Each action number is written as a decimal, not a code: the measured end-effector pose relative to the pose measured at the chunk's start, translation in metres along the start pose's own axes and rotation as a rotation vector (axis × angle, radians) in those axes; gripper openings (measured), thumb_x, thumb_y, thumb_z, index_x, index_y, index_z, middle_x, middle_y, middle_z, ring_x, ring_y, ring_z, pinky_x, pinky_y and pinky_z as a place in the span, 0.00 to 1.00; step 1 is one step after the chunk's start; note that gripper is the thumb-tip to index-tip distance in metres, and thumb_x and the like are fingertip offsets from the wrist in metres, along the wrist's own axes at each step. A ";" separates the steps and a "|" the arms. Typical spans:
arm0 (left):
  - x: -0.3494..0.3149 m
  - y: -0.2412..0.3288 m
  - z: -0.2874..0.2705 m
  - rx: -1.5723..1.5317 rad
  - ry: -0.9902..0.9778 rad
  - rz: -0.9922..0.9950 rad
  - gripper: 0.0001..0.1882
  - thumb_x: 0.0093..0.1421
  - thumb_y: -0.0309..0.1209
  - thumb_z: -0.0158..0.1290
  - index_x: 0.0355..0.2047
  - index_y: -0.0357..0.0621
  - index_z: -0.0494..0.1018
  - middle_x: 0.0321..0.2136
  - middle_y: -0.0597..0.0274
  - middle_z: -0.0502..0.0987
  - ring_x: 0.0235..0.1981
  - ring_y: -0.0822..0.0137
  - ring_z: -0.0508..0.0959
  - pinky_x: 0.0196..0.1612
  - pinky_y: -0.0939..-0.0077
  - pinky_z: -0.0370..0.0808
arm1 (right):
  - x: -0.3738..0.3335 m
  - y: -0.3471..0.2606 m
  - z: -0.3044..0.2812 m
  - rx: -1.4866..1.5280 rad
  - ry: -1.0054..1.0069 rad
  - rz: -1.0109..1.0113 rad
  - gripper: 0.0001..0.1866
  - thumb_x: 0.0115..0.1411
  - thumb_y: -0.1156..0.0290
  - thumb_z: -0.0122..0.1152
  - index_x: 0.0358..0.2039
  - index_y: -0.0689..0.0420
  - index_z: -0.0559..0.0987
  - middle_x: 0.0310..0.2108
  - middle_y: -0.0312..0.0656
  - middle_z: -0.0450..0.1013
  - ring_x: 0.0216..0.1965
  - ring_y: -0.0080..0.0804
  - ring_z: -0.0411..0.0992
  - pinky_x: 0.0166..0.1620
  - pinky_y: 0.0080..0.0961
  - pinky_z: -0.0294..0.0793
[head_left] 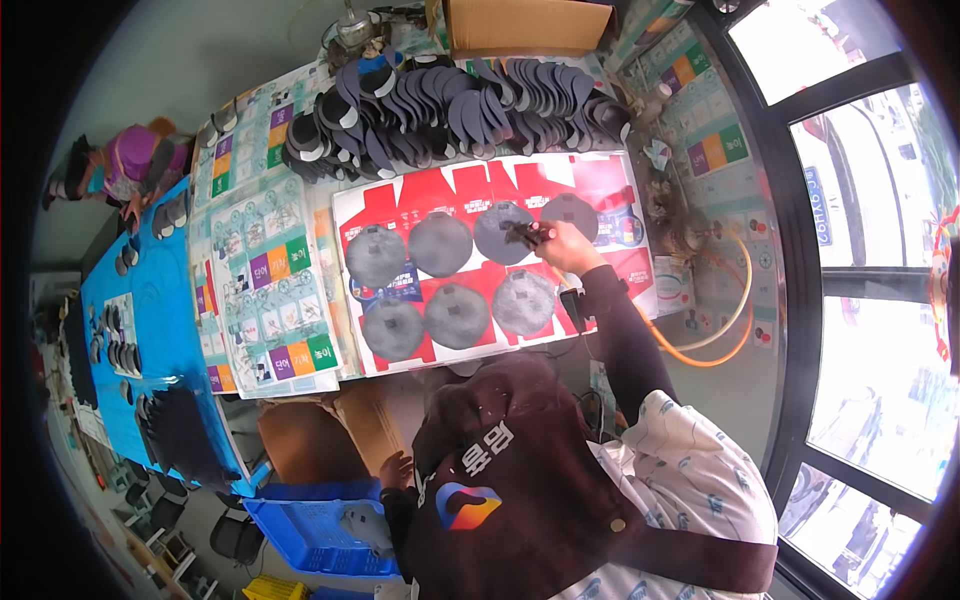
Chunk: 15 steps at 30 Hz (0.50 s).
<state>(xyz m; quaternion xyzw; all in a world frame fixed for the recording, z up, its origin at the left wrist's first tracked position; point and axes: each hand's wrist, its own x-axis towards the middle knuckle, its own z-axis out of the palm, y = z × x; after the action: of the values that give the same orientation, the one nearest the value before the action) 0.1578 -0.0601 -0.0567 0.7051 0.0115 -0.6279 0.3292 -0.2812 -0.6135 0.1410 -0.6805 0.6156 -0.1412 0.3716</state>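
My right hand (567, 248) is closed around a dark spray gun (532, 234) with a hose trailing from it. The tool's front end is over a grey round fabric piece (503, 226) in the far row. More grey discs lie in two rows, among them a far-row disc (440, 245) and a near-row disc (524, 302). They rest flat on a red-and-white printed sheet (352, 207) covering the table. Down by the blue crate, my left hand (397, 470) hangs with its fingers loosely apart and nothing visible in it.
Rows of dark curved pads (470, 105) line the table's far side, before a cardboard box (530, 27). An orange hose (690, 345) loops to the right near the window. A blue crate (310, 530) stands lower left. Beyond the blue table (170, 300) is another person (140, 165).
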 end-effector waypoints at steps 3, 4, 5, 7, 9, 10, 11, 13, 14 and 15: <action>-0.003 -0.006 0.012 -0.084 0.060 -0.081 0.20 0.68 0.39 0.50 0.55 0.43 0.74 0.39 0.50 0.82 0.30 0.62 0.80 0.28 0.73 0.74 | 0.007 0.024 -0.001 -0.147 -0.143 -0.086 0.15 0.62 0.65 0.54 0.41 0.59 0.83 0.34 0.60 0.78 0.41 0.61 0.76 0.45 0.50 0.75; -0.006 -0.010 0.013 -0.111 0.069 -0.096 0.20 0.68 0.39 0.50 0.55 0.43 0.74 0.39 0.50 0.82 0.30 0.62 0.80 0.29 0.74 0.75 | 0.006 0.025 -0.002 -0.108 -0.058 -0.073 0.14 0.61 0.66 0.54 0.41 0.60 0.83 0.34 0.60 0.78 0.41 0.61 0.76 0.45 0.49 0.75; -0.008 -0.014 0.015 -0.136 0.078 -0.111 0.20 0.68 0.39 0.50 0.55 0.43 0.73 0.39 0.50 0.82 0.30 0.62 0.80 0.29 0.74 0.75 | 0.006 0.025 -0.003 -0.069 0.027 -0.058 0.14 0.60 0.68 0.54 0.41 0.60 0.83 0.35 0.59 0.78 0.41 0.61 0.76 0.45 0.49 0.75; -0.011 -0.017 0.025 -0.130 0.083 -0.121 0.20 0.68 0.39 0.50 0.55 0.43 0.73 0.39 0.50 0.82 0.30 0.62 0.80 0.29 0.74 0.76 | 0.003 0.018 -0.016 0.010 0.042 -0.072 0.14 0.59 0.69 0.55 0.42 0.60 0.82 0.36 0.59 0.78 0.42 0.60 0.76 0.46 0.49 0.75; -0.013 -0.019 0.035 -0.123 0.088 -0.125 0.20 0.68 0.38 0.50 0.55 0.42 0.73 0.39 0.50 0.82 0.30 0.62 0.80 0.30 0.75 0.76 | 0.007 0.017 -0.023 -0.012 -0.026 -0.157 0.14 0.60 0.67 0.55 0.42 0.60 0.82 0.37 0.59 0.78 0.41 0.60 0.76 0.45 0.49 0.75; -0.014 -0.021 0.038 -0.115 0.099 -0.118 0.19 0.68 0.38 0.50 0.55 0.42 0.73 0.39 0.50 0.82 0.30 0.62 0.81 0.30 0.75 0.77 | 0.009 0.023 -0.017 0.009 0.076 -0.174 0.14 0.61 0.67 0.54 0.43 0.60 0.82 0.36 0.59 0.78 0.42 0.60 0.76 0.46 0.48 0.75; -0.015 -0.022 0.041 -0.107 0.110 -0.111 0.19 0.67 0.39 0.50 0.54 0.42 0.74 0.39 0.50 0.82 0.30 0.62 0.81 0.30 0.75 0.77 | 0.008 0.028 -0.021 0.010 0.075 -0.174 0.14 0.61 0.67 0.54 0.43 0.60 0.82 0.36 0.59 0.78 0.42 0.60 0.76 0.46 0.48 0.75; -0.011 -0.018 0.058 -0.113 0.114 -0.123 0.19 0.67 0.39 0.50 0.54 0.41 0.74 0.39 0.50 0.82 0.31 0.62 0.81 0.30 0.75 0.76 | -0.002 0.035 -0.031 -0.049 0.083 -0.026 0.15 0.59 0.69 0.53 0.42 0.60 0.82 0.36 0.60 0.78 0.43 0.60 0.76 0.46 0.48 0.75; -0.011 -0.015 0.063 -0.120 0.119 -0.135 0.19 0.67 0.39 0.50 0.54 0.41 0.74 0.40 0.50 0.82 0.32 0.62 0.81 0.30 0.75 0.76 | -0.008 0.041 -0.031 -0.081 0.081 0.007 0.14 0.60 0.69 0.52 0.42 0.59 0.82 0.36 0.60 0.77 0.43 0.61 0.75 0.46 0.50 0.75; -0.012 -0.017 0.060 -0.117 0.121 -0.134 0.19 0.67 0.39 0.50 0.54 0.41 0.74 0.40 0.50 0.82 0.32 0.62 0.81 0.30 0.75 0.76 | -0.014 0.040 -0.030 -0.078 0.081 0.008 0.14 0.60 0.69 0.52 0.42 0.59 0.82 0.36 0.60 0.77 0.43 0.61 0.75 0.46 0.50 0.75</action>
<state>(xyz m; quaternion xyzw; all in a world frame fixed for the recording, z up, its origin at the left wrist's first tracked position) 0.0956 -0.0708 -0.0529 0.7189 0.1152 -0.6033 0.3255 -0.3333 -0.6086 0.1383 -0.6855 0.6379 -0.1430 0.3204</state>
